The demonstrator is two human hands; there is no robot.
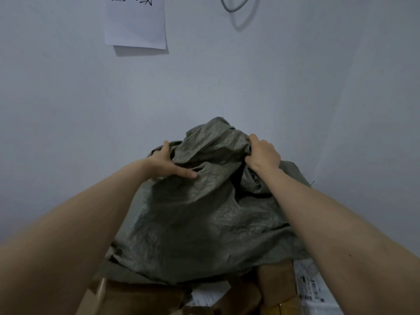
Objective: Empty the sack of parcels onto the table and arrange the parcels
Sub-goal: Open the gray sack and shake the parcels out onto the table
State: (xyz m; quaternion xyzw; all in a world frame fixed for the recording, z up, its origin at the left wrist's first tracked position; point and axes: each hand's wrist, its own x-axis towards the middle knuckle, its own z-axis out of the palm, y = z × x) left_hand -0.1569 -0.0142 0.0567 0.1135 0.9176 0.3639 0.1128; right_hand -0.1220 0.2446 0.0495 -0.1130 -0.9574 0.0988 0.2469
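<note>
Holding the grey sack (193, 212) raised by its bunched fabric, our left hand (167, 163) and right hand (263, 155) each clutching a fold, we judge the emptying well under way: parcels (136, 296) lie heaped beneath its mouth, not yet arranged.

pale wall (68, 98) | printed paper sheet (135, 21) on it, upper left | grey cable loop (231, 10), upper right

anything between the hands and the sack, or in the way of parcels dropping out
Nothing between them: left hand and right hand grip the sack directly. Cardboard boxes and a white mailer lie piled right under its lower edge and may crowd what falls next.
</note>
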